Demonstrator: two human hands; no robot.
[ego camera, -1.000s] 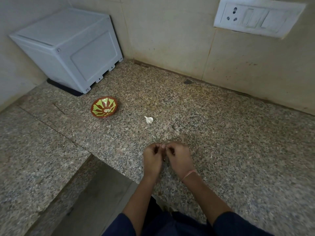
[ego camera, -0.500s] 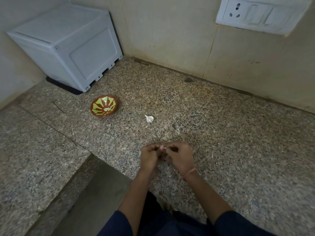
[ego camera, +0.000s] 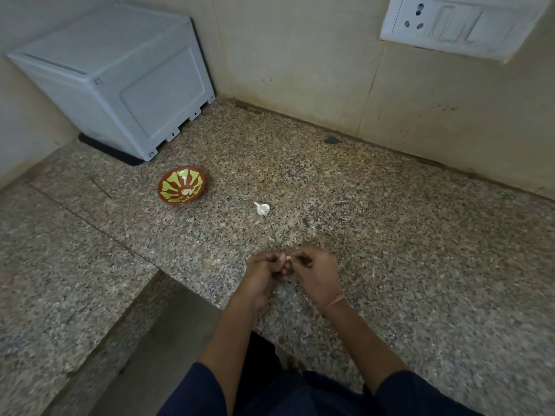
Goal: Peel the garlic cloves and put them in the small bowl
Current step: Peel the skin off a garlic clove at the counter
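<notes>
My left hand (ego camera: 262, 276) and my right hand (ego camera: 317, 274) meet over the granite counter near its front edge, fingers curled, pinching a small garlic clove (ego camera: 287, 258) between them; only a pale sliver of it shows. A second clove (ego camera: 262, 208), white with its skin on, lies on the counter beyond my hands. The small bowl (ego camera: 182, 185), brown with a green and yellow pattern, stands farther left and holds a pale bit that may be a clove.
A grey plastic box (ego camera: 120, 76) sits in the back left corner against the wall. A switch and socket plate (ego camera: 456, 25) is on the wall at the upper right. The counter (ego camera: 420, 250) steps back at the left, leaving a gap.
My hands stay together on the clove with only small finger movements. The view has shifted slightly.
</notes>
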